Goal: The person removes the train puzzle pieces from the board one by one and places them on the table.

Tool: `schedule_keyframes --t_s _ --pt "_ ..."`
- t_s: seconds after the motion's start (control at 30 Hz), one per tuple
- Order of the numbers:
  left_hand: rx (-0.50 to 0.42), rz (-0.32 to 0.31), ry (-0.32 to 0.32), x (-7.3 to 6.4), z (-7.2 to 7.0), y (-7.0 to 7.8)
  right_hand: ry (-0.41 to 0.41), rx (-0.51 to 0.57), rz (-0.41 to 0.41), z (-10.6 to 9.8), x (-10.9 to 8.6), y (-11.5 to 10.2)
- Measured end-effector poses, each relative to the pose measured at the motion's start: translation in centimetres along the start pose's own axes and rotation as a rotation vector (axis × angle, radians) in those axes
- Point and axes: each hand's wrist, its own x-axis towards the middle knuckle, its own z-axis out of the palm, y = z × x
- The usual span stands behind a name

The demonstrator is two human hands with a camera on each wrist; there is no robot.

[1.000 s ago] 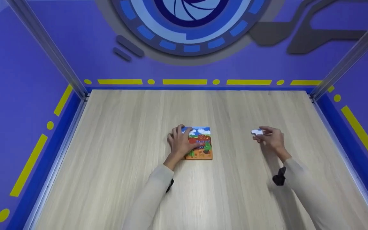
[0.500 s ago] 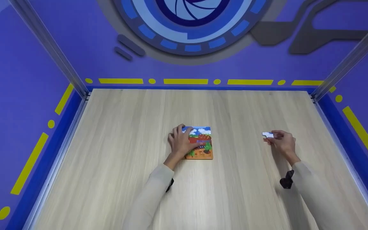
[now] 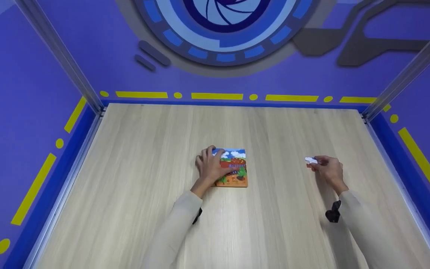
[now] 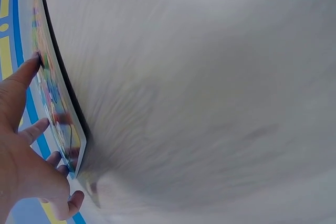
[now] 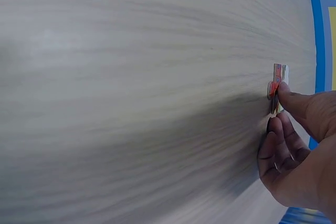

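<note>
A square jigsaw puzzle (image 3: 235, 179) with a picture of clouds, sky, a red structure and orange ground lies flat on the table. My left hand (image 3: 210, 168) rests across its left part, fingers spread; the part beneath is hidden. In the left wrist view, the thumb (image 4: 23, 74) touches the puzzle's face (image 4: 55, 95) and other fingertips reach its far end. Off to the right, my right hand (image 3: 329, 170) pinches a small puzzle piece (image 3: 310, 160) with white, blue and red on it. The right wrist view has that piece (image 5: 277, 72) between thumb and fingers, close over the tabletop.
A pale wood-grain table (image 3: 147, 157) spreads around both hands. Blue panels with yellow dashes (image 3: 217, 96) stand along the back and both sides, with metal posts (image 3: 401, 80) at the rear corners. Each wrist wears a black camera mount (image 3: 333, 212).
My right hand has shifted rightward with the puzzle piece over the first half second, then moved only slightly. The left hand has stayed on the puzzle.
</note>
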Motion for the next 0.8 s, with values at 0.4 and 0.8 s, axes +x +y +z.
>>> schedule_keyframes --t_s 0.4,0.8 --pt "-0.008 0.015 -0.021 0.2 -0.8 -0.4 -0.052 0.07 -0.109 0.1 0.3 -2.2" --pt "-0.01 0.115 0.107 -0.4 -2.3 -2.2 -0.228 0.046 -0.282 4.9 0.2 -7.5"
